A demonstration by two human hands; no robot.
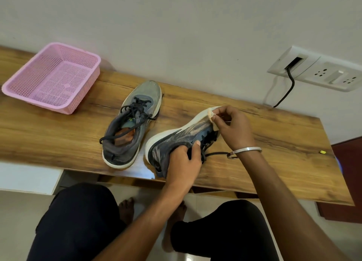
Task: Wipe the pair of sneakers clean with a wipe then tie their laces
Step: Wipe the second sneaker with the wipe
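Two grey sneakers with white soles and loose black laces are on the wooden table. The left sneaker stands upright, toe toward the wall. The right sneaker is tipped on its side, sole facing left. My left hand grips its heel and collar. My right hand pinches a small pale wipe against the toe area. A silver bangle sits on my right wrist. One black lace trails on the table under that wrist.
An empty pink plastic basket sits at the table's far left. A wall socket panel with a black cable is at the right. A small yellow object lies near the right table edge. My knees and bare feet are below the front edge.
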